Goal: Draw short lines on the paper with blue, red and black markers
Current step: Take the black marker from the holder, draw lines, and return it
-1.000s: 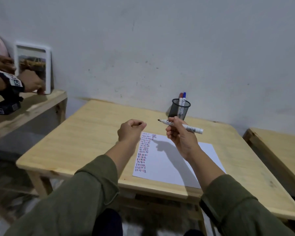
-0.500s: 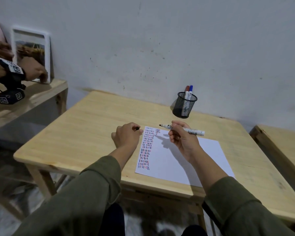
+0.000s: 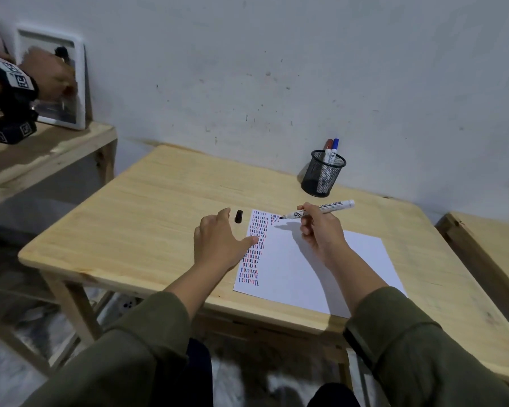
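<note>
A white sheet of paper (image 3: 312, 265) lies on the wooden table (image 3: 147, 218), with columns of short blue, red and black lines down its left side. My right hand (image 3: 321, 230) grips an uncapped black marker (image 3: 321, 212), its tip just above the lines at the paper's top. My left hand (image 3: 218, 245) is spread, fingers straight, thumb on the paper's left edge. The marker's black cap (image 3: 238, 216) lies on the table just beyond my left fingers. A red marker (image 3: 327, 146) and a blue marker (image 3: 334, 148) stand in a black mesh cup (image 3: 322, 177).
The cup stands at the table's back edge near the wall. To the left, another person's hand (image 3: 49, 74) with a black wrist device reaches to a white-framed picture (image 3: 68, 92) on a side bench. A second wooden table (image 3: 488, 245) stands at the right.
My left hand came down, opened and left the black cap on the table. My right hand lowered the marker, tip now at the paper's top lines.
</note>
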{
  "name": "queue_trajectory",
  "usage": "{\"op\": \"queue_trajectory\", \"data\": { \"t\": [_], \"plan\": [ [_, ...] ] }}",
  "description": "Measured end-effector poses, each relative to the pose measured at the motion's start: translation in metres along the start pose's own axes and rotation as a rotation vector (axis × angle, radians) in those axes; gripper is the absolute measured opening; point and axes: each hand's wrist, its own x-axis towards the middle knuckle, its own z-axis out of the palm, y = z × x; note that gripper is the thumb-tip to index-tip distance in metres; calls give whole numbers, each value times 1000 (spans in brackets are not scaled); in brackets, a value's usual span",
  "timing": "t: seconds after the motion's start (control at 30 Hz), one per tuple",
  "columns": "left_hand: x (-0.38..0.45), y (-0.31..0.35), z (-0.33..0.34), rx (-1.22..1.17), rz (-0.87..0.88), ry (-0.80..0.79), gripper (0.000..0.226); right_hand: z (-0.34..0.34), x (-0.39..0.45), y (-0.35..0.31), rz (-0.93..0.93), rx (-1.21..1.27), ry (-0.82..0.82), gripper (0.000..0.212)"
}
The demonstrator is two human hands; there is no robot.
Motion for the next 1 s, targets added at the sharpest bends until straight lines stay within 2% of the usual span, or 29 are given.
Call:
{"op": "queue_trajectory", "data": {
  "t": [0.23, 0.43, 1.0],
  "plan": [
    [1, -1, 2, -1, 11, 16, 95, 3, 8, 20, -136, -159, 92, 20],
    [2, -1, 3, 3, 15, 24, 96, 3, 10, 26, -207, -251, 70, 21],
    [2, -1, 4, 3, 7, 24, 96, 1, 10, 30, -231, -297, 43, 16]
  ]
}}
